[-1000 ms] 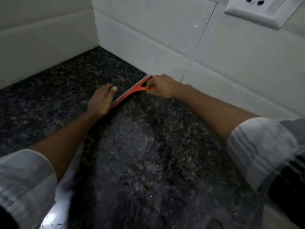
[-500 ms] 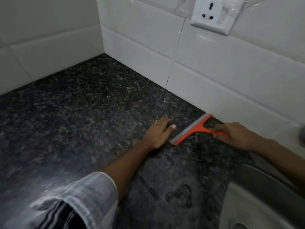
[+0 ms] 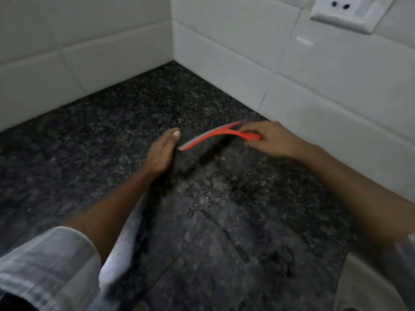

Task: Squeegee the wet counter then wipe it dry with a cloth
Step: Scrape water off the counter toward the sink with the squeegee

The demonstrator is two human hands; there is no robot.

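Head view, our right hand point(image 3: 274, 140) clamped on the orange squeegee point(image 3: 215, 136) handle; left hand point(image 3: 162, 153) flat, fingers together, beside the blade, wet counter point(image 3: 213, 209) below

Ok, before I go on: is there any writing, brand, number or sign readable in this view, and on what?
None can be read.
Squeegee: plain orange, no mark visible; its handle is covered by the right hand.
Wall socket: plain white plate, no lettering visible.
Wall tiles and dark counter: bare.
Left hand lies open by the blade end; the sleeves show only stripes, blurred.
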